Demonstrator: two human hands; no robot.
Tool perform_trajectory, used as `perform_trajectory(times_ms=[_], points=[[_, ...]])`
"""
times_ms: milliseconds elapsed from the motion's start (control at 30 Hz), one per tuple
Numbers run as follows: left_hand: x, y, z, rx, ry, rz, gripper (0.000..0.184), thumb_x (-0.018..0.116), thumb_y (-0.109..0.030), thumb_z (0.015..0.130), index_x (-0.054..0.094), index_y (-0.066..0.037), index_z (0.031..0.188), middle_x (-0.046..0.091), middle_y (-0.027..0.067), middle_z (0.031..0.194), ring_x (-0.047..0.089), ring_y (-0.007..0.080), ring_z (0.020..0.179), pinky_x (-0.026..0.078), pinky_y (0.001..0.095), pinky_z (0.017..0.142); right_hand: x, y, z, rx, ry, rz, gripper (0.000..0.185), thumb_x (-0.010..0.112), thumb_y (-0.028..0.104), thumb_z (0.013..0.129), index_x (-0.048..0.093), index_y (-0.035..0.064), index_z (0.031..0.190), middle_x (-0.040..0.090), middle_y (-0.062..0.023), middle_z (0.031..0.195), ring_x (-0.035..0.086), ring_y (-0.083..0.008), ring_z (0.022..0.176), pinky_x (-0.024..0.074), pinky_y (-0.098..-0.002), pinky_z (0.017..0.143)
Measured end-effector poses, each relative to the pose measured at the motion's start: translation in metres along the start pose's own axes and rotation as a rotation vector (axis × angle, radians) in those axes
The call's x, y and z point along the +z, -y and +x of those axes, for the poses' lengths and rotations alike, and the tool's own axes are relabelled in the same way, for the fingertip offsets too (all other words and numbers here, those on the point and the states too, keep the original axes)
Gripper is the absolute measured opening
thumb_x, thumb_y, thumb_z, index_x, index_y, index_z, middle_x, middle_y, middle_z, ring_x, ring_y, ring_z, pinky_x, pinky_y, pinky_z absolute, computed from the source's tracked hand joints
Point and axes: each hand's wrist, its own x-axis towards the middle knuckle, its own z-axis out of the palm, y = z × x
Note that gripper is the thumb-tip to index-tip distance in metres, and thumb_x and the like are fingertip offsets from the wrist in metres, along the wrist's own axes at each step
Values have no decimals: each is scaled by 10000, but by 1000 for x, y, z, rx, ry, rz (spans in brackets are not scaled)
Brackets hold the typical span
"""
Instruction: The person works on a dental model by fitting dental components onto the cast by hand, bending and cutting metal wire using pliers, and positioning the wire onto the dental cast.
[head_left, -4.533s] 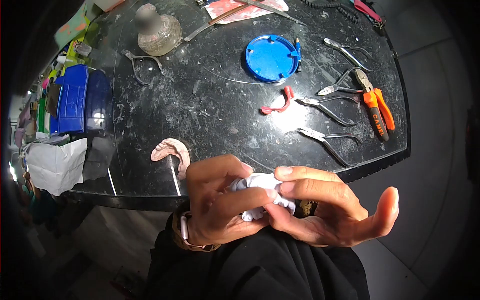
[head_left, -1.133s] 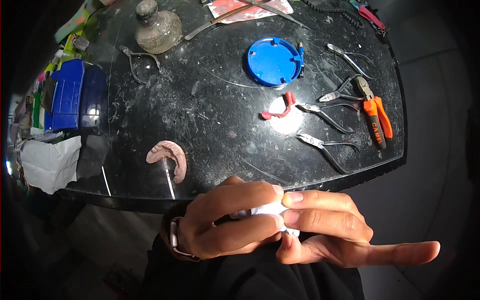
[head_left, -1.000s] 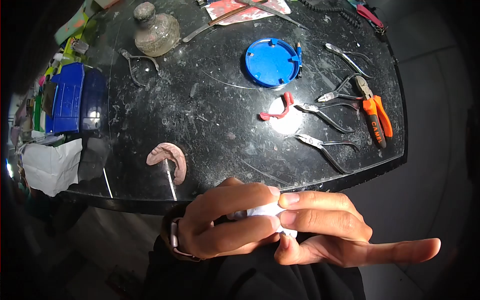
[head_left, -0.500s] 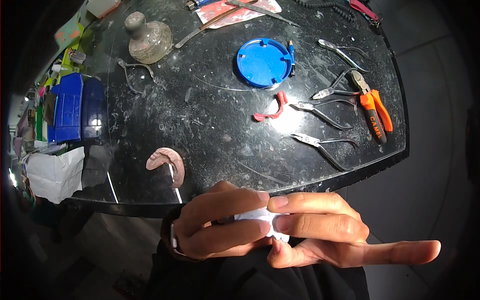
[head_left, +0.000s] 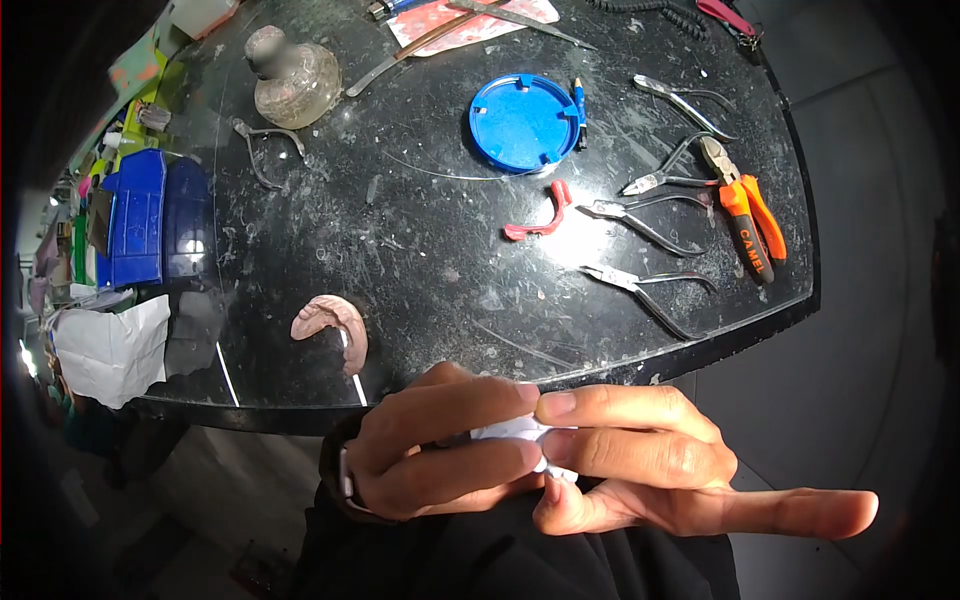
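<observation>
Just in front of the table's near edge, both hands grip a small white plaster dental cast (head_left: 508, 428). Its lower rim has tooth-like bumps, and the fingers cover most of the rest. My left hand (head_left: 445, 440), with a band on its wrist, is closed on the cast's left part. From the right, my right hand (head_left: 640, 455) pinches it with thumb and fingers, while one finger sticks out to the right. On the table beyond lie a pinkish arch-shaped dental piece (head_left: 347, 320) and a red curved piece (head_left: 557, 205).
Several metal pliers (head_left: 640, 285) and orange-handled cutters (head_left: 748, 225) lie at the right. A round blue lid (head_left: 525, 122) is near the middle. A glass bottle (head_left: 297, 92), a blue bin (head_left: 137, 215) and crumpled white paper (head_left: 115, 345) stand or lie left. A knife (head_left: 415, 48) lies at the back.
The white cast has tilted slightly between the fingers, and a bit less of its face shows. Both hands keep nearly the same place and grip.
</observation>
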Motion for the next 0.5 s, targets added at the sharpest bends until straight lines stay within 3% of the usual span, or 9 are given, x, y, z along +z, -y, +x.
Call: perform_trajectory(times_ms=[100,200,367,500], points=[[2,5,-3,53,-28,-9,441,817,-10,654,592,-46,1031,580,231,1101,643,206,725,510,247,547,-8,1,3,26,122,-11,760,797,-24,678,311,-207,1232,623,-151,780,661,-288,805,612,-261,568],[4,7,-4,83,-79,-37,436,793,15,673,550,-28,1032,585,277,1069,644,214,690,511,264,525,-18,6,10,79,306,-31,922,793,-26,683,160,-174,1337,620,-149,776,660,-288,796,608,-259,561],[22,8,-1,149,-245,-50,393,749,36,710,497,-12,1008,608,306,993,631,220,619,500,256,478,-11,15,4,199,145,31,692,790,-58,650,329,-130,1161,643,-139,816,669,-269,832,606,-257,605],[17,11,3,224,-185,-26,325,716,6,759,465,-20,963,636,279,940,608,201,566,483,223,443,-13,24,2,346,84,78,512,787,-84,624,464,-95,1021,662,-132,848,677,-254,861,604,-254,640]])
